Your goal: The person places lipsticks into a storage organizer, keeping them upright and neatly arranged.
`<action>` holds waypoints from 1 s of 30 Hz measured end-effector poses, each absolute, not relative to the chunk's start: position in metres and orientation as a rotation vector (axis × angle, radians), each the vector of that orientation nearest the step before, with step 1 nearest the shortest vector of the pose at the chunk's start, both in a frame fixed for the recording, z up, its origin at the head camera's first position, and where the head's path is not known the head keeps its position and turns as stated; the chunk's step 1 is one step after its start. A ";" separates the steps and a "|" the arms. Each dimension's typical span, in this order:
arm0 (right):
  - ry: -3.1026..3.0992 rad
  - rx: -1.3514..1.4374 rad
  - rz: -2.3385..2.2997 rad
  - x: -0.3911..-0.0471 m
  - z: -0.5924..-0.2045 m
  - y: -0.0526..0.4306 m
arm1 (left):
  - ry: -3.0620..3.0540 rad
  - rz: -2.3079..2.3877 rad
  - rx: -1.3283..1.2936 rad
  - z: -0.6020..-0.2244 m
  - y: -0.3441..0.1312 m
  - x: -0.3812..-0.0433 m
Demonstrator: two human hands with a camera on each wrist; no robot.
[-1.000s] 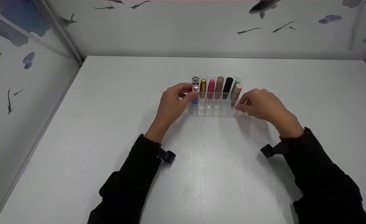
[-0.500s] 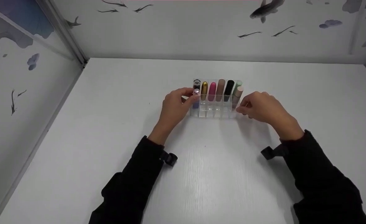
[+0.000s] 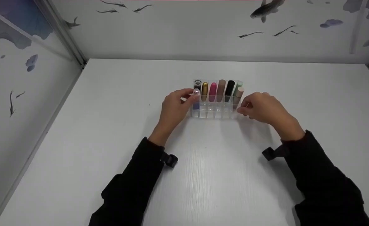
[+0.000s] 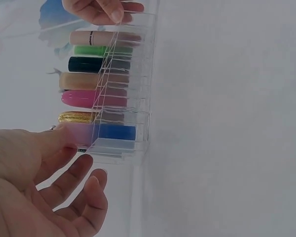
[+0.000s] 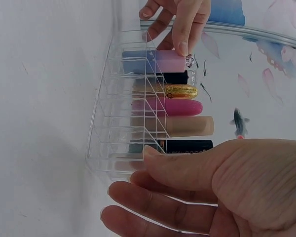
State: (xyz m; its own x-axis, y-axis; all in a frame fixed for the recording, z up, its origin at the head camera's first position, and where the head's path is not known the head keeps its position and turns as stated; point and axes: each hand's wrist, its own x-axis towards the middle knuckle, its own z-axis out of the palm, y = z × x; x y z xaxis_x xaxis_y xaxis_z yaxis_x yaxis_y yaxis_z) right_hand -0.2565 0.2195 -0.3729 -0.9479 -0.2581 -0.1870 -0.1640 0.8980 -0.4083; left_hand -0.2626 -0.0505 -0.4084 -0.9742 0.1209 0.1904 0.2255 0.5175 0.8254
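Note:
A clear lipstick organizer (image 3: pixel 216 114) stands on the white table. My left hand (image 3: pixel 175 105) is at its left end, with thumb and fingers pinching a pink-and-blue lipstick tube (image 5: pixel 168 62) with a jeweled tip, seated in the front row. Behind that tube is a black one with an ornate clear cap (image 3: pixel 197 84). Across the back row run gold (image 3: pixel 205 91), magenta (image 3: pixel 212 91), tan (image 3: pixel 221 90), black (image 3: pixel 229 91) and green (image 4: pixel 89 50) tubes. A pale beige tube (image 3: pixel 239 93) fills the right front slot. My right hand (image 3: pixel 264 107) pinches the organizer's right end wall.
The white tabletop (image 3: pixel 203 175) stretches around the organizer. A pale panel painted with fish (image 3: pixel 172 34) rises along the table's back edge, and another patterned panel (image 3: pixel 12 131) stands on the left. Black wrist-camera mounts (image 3: pixel 171 160) project inward from both sleeves.
The head view has shifted slightly, moving the whole scene a little down in the picture. Both hands and the organizer keep their places relative to one another.

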 end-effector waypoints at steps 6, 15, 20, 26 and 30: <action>2.827 -0.307 -0.557 -0.257 -0.373 0.220 | -2.638 -1.419 -0.283 -0.408 -0.051 -0.264; 2.824 -0.303 -0.566 -0.257 -0.373 0.220 | -2.617 -1.408 -0.278 -0.408 -0.051 -0.264; 2.823 -0.307 -0.570 -0.257 -0.374 0.221 | -2.611 -1.408 -0.290 -0.409 -0.052 -0.265; 2.820 -0.306 -0.570 -0.256 -0.374 0.222 | -2.595 -1.397 -0.323 -0.410 -0.052 -0.266; 2.825 -0.304 -0.568 -0.255 -0.374 0.222 | -2.603 -1.406 -0.309 -0.409 -0.053 -0.266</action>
